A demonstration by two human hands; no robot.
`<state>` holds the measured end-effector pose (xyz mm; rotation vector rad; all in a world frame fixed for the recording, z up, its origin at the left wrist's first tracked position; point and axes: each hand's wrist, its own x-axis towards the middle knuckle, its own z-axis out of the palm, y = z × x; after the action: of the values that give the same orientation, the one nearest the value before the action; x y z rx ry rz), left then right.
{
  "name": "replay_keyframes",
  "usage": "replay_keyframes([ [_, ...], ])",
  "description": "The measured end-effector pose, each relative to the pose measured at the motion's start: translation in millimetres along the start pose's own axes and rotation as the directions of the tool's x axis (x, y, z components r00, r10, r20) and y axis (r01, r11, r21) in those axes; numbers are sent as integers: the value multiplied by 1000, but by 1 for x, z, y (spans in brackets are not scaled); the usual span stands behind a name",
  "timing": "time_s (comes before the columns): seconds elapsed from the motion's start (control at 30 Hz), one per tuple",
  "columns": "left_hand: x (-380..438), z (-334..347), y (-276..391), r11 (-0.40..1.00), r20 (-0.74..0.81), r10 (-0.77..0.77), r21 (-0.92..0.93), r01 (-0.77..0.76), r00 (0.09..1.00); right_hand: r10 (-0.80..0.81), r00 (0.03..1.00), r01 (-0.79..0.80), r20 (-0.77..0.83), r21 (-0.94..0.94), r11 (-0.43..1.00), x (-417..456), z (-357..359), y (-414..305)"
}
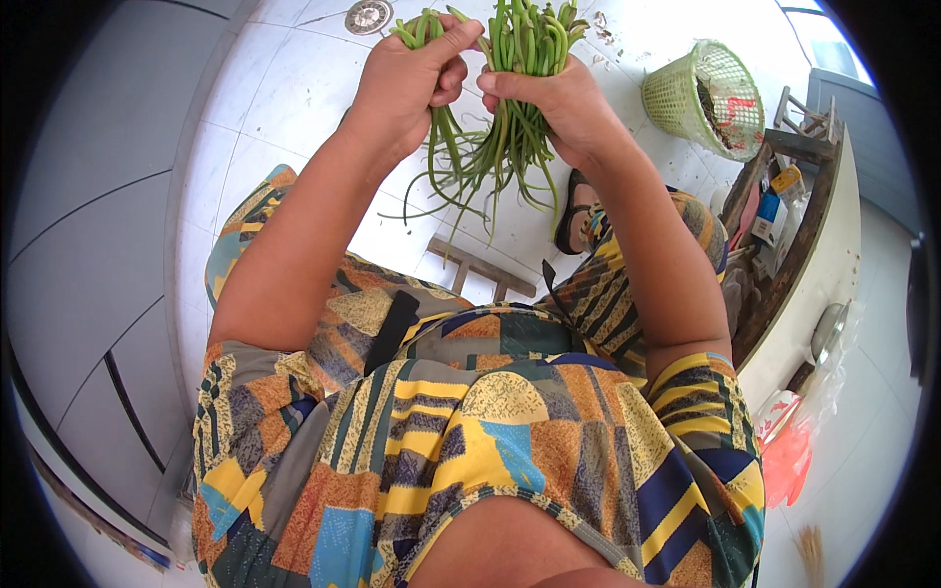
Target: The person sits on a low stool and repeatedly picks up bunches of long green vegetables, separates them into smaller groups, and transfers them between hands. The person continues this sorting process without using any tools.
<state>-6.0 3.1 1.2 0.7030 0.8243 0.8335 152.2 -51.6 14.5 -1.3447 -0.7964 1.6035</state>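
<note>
Both my hands are raised side by side at the top middle of the head view, over the tiled floor. My left hand [412, 84] is closed around a small bunch of green stems [445, 140], whose thin ends hang below the fist. My right hand [562, 103] grips a thicker bunch of green stems [526, 51], with cut or folded ends upward and long thin tips dangling. One single stem runs between the fingers of the two hands. The fingers behind the bunches are partly hidden.
A green plastic mesh basket [665, 95] with dark scraps inside stands at upper right. A floor drain [368, 16] and plant bits lie on the tiles. A wooden stool [481, 268] shows between the legs. An open-fronted table [827, 220] holding boxes and bags stands at right, grey cabinets [95, 220] at left.
</note>
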Motion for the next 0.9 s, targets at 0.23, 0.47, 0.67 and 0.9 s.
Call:
replay_keyframes([
  [0.23, 2, -5, 3, 994, -11, -111, -21, 111, 994, 1, 998, 2, 55, -62, 998, 2, 0, 6],
  [0.47, 4, -6, -3, 968, -8, -88, -238, 84, 996, -25, 996, 25, 88, -1, 1000, -4, 11, -3],
  [0.67, 28, -33, 27, 942, -294, 28, -313, -124, 955, 37, 997, -25, 73, -155, 988, 0, -4, 8],
  [0.9, 34, -84, 76, 897, -303, 338, -184, -402, 891, 33, 996, -36, -80, -32, 999, -1, -9, 5],
])
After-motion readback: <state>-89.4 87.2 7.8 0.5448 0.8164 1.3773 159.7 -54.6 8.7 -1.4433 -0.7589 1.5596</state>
